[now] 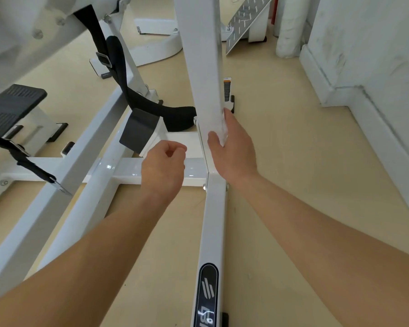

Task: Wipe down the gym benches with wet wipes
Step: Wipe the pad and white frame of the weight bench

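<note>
Pressing a white wet wipe [220,134] against the lower end of the white metal post [203,67], my right hand [234,149] gripped it; my left hand [163,168] hovered clenched, empty, just left of that post.

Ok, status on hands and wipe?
Right hand grips wipe round post. Left hand curled, empty. Strap nearby, not touching.
</note>
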Demonstrator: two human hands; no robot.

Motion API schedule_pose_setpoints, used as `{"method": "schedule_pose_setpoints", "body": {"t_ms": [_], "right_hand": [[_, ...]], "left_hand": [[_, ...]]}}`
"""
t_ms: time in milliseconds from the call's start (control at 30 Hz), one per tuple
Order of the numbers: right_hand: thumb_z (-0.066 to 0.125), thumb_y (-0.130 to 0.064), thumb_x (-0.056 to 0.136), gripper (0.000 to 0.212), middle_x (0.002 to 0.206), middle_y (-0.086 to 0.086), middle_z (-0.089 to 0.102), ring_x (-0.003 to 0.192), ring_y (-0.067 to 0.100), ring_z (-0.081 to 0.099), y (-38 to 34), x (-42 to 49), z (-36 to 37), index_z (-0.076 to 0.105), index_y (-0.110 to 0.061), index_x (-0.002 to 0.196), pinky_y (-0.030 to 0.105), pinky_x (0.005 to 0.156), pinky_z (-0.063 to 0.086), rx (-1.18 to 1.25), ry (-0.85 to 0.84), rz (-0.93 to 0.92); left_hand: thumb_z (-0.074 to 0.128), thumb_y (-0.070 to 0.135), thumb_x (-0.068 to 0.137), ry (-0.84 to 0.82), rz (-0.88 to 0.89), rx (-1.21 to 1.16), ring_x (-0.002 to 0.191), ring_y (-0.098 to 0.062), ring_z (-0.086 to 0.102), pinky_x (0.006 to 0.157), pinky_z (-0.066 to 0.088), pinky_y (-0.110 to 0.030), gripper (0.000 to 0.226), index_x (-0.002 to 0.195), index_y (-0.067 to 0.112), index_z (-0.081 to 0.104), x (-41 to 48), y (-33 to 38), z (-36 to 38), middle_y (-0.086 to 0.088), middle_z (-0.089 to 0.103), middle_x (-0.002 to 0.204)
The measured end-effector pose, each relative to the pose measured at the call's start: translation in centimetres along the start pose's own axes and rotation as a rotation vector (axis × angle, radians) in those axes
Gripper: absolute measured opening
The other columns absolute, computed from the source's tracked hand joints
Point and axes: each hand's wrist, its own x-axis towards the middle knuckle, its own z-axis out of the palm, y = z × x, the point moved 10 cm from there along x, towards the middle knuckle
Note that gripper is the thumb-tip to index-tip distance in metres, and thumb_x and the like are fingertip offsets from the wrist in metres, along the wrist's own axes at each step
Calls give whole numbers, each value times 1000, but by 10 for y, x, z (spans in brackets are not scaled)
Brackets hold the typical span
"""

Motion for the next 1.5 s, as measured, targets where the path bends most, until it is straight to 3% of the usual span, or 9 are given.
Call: {"method": "schedule_pose_setpoints", "body": {"t_ms": [100,267,433,600,800,1000,1200,1400,1500], "right_hand": [[44,-23,104,41,119,1,68,108,19,60,-3,-1,-19,51,-17,144,36,93,50,-4,107,-43],[51,-10,101,33,105,-6,71,89,2,60,45,-21,-29,67,-18,129,-5,75,35,128,126,138],[45,-16,101,42,134,1,64,117,16,60,72,-12,-10,56,-17,142,10,90,38,213,130,305],[53,-32,91,78,158,-6,32,136,13,38,49,-12,54,13,-24,158,26,103,32,344,-130,206],[60,-33,94,60,128,-18,55,115,10,55,110,-24,72,33,-32,147,18,77,38,385,-310,413],[57,-41,80,79,143,-17,48,127,9,50,64,0,56,23,-32,152,28,97,43,447,-181,188],[56,-32,87,81,149,-18,41,124,11,52,104,-36,76,14,-29,157,30,95,43,261,-278,375],[49,-19,102,34,115,-1,71,102,19,65,64,-47,20,60,-18,135,20,81,44,77,151,250],[53,-13,101,31,110,-8,72,90,1,60,33,-81,28,68,-20,128,2,76,38,147,86,122]], "left_hand": [[55,29,100,-38,45,-21,89,-12,68,85,59,-38,13,108,27,65,-7,3,9,9,69,100],[56,31,98,-63,107,6,92,-13,67,86,57,-40,11,107,33,62,-11,14,23,12,68,98],[53,27,99,-17,87,23,94,-13,66,88,56,-40,12,105,31,62,-6,4,28,14,66,100],[52,24,98,-24,39,44,99,-15,66,91,56,-44,15,106,31,62,3,-20,28,12,67,103],[51,25,98,-37,-25,57,94,-15,67,89,57,-45,16,106,31,63,3,-49,28,13,66,104],[51,27,98,-30,-20,69,91,-13,67,83,58,-42,15,106,32,63,6,-59,27,15,66,103],[51,29,100,-41,-52,79,87,-12,67,76,58,-35,15,109,30,62,0,-60,18,15,64,105],[53,33,100,-101,-50,8,85,-10,68,75,59,-35,13,109,34,63,-18,-62,7,14,67,103],[56,33,100,-158,-1,-81,81,-7,69,73,59,-33,16,114,36,62,-29,-60,-7,8,70,100]]}}
